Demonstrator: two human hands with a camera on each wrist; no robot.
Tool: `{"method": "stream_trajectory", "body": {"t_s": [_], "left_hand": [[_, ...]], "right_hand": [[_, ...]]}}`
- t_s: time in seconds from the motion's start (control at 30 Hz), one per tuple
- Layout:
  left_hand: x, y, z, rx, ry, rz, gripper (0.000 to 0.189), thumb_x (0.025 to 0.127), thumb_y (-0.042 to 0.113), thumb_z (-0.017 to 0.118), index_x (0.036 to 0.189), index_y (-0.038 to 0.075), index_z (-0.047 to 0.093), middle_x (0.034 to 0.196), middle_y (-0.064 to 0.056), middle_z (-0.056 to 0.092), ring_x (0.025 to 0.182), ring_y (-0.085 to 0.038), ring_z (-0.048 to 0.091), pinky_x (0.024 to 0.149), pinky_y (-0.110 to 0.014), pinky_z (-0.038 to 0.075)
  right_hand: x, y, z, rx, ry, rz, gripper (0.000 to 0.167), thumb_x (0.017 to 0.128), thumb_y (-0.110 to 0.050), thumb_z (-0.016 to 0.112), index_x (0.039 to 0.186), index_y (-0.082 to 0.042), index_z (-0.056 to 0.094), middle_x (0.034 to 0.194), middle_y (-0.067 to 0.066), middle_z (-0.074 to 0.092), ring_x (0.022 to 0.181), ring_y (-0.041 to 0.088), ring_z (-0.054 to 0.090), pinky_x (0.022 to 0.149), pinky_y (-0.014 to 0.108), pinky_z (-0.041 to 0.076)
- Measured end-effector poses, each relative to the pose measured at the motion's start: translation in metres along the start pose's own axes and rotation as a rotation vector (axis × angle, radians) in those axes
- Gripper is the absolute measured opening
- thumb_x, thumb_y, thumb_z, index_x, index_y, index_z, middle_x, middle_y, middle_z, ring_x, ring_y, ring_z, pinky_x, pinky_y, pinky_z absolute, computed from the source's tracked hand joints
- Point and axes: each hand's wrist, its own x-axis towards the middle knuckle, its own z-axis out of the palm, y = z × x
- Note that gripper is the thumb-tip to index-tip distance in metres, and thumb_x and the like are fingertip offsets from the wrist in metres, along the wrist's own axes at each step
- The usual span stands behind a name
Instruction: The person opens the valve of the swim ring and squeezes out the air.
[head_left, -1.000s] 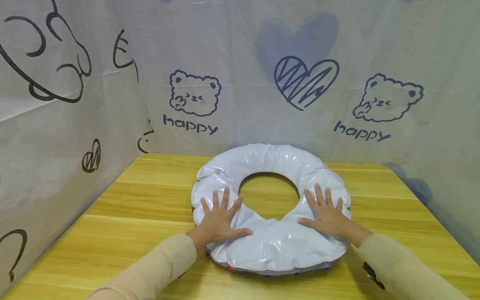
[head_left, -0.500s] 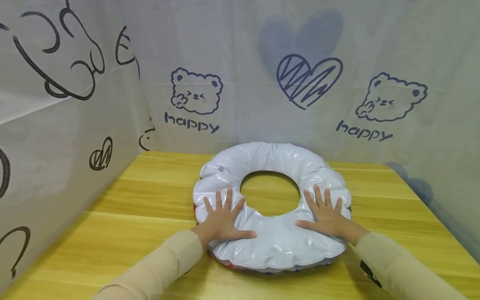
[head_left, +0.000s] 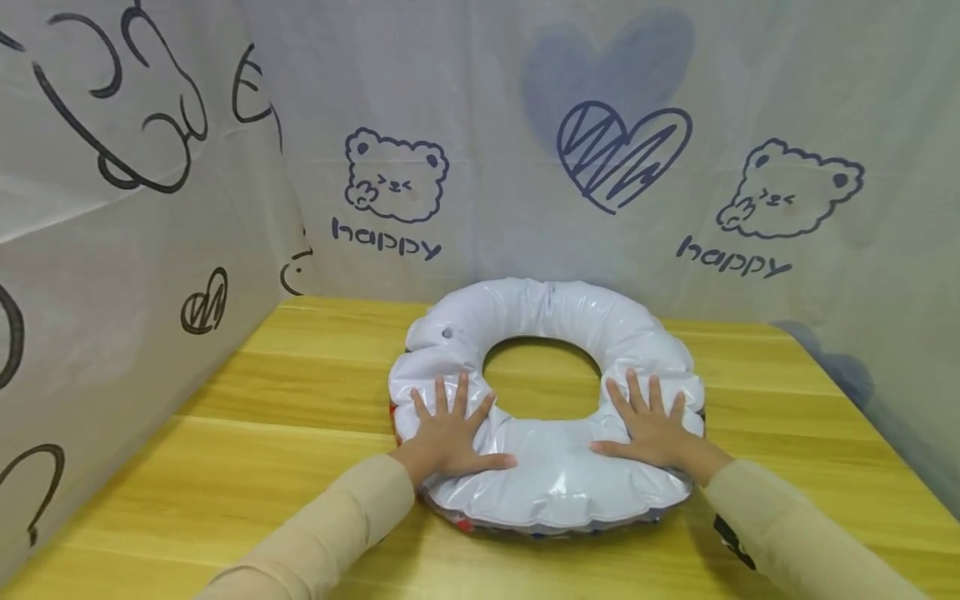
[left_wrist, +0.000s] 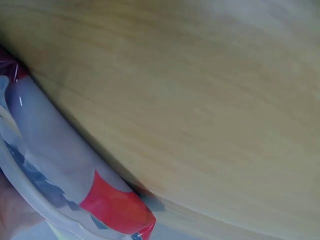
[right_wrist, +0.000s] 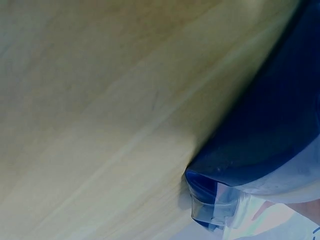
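A white inflatable swim ring [head_left: 555,467] lies flat on the wooden table, plump but wrinkled along its seams. My left hand [head_left: 450,437] rests on its left side, fingers spread and thumb pointing inward. On the opposite side my right hand [head_left: 652,429] presses down with its fingers likewise spread. A small valve [head_left: 447,332] shows at the ring's upper left. From the left wrist, the ring's underside [left_wrist: 65,145] appears pale with a red patch; from the right wrist, the lower side [right_wrist: 270,115] is dark blue.
The yellow wood-grain table [head_left: 300,417] extends around the ring on both sides. White cloth hangings [head_left: 495,208] printed with bears and hearts stand behind and along the left and right. A dark object [head_left: 733,542] is strapped under the right sleeve.
The whole view shifts slightly, with the backdrop drawings rising a little. Both hands stay spread on the ring, and its inner lower edge looks flatter where a notch showed before.
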Motion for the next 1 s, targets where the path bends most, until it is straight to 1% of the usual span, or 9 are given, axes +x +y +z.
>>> {"method": "stream_trajectory", "body": {"t_s": [0.2,0.4,0.5,0.7,0.87,1.0], "left_hand": [[0.001,0.002,0.000,0.026,-0.006,-0.003,0.099,0.071,0.083,0.041,0.150,0.030,0.013,0.156,-0.019,-0.005,0.138,-0.051,-0.006,0.100,-0.075,-0.002],[0.002,0.005,-0.001,0.079,-0.006,-0.014,0.101,0.069,0.086,0.039,0.150,0.031,0.013,0.156,-0.018,-0.004,0.139,-0.050,-0.004,0.100,-0.075,0.000],[0.003,0.007,-0.002,0.108,-0.003,-0.021,0.103,0.067,0.088,0.038,0.149,0.031,0.014,0.156,-0.018,-0.003,0.139,-0.051,-0.002,0.100,-0.075,0.001],[0.004,0.008,-0.005,0.167,-0.001,-0.033,0.106,0.064,0.090,0.038,0.149,0.031,0.014,0.156,-0.019,-0.004,0.138,-0.051,-0.003,0.099,-0.075,0.002],[0.004,0.010,-0.006,0.179,0.000,-0.036,0.104,0.065,0.090,0.038,0.149,0.031,0.017,0.156,-0.019,-0.003,0.138,-0.052,-0.003,0.099,-0.076,0.002],[0.003,0.011,-0.008,0.186,-0.006,-0.041,0.102,0.066,0.089,0.036,0.148,0.031,0.021,0.156,-0.019,-0.001,0.138,-0.052,-0.001,0.099,-0.075,0.003]], "right_hand": [[0.000,0.000,0.002,0.010,-0.012,0.005,0.110,0.075,-0.070,0.054,0.149,-0.004,0.007,0.151,0.029,-0.013,0.133,0.055,-0.020,0.093,0.073,-0.020],[0.002,0.002,0.003,0.011,-0.039,0.018,0.110,0.075,-0.071,0.053,0.149,-0.004,0.007,0.151,0.029,-0.014,0.132,0.055,-0.021,0.093,0.072,-0.022],[0.003,0.003,0.003,-0.002,-0.050,0.022,0.110,0.075,-0.072,0.053,0.149,-0.004,0.008,0.151,0.029,-0.014,0.133,0.055,-0.021,0.093,0.073,-0.021],[0.004,0.001,0.001,-0.020,-0.053,0.027,0.108,0.075,-0.070,0.054,0.149,-0.004,0.010,0.151,0.030,-0.011,0.133,0.056,-0.018,0.094,0.075,-0.017],[0.005,0.001,0.001,-0.034,-0.066,0.035,0.107,0.076,-0.071,0.053,0.149,-0.005,0.011,0.151,0.031,-0.011,0.133,0.056,-0.017,0.094,0.076,-0.015],[0.005,0.002,-0.001,-0.035,-0.084,0.037,0.106,0.076,-0.071,0.052,0.148,-0.005,0.011,0.151,0.030,-0.012,0.133,0.055,-0.018,0.094,0.075,-0.017]]}}
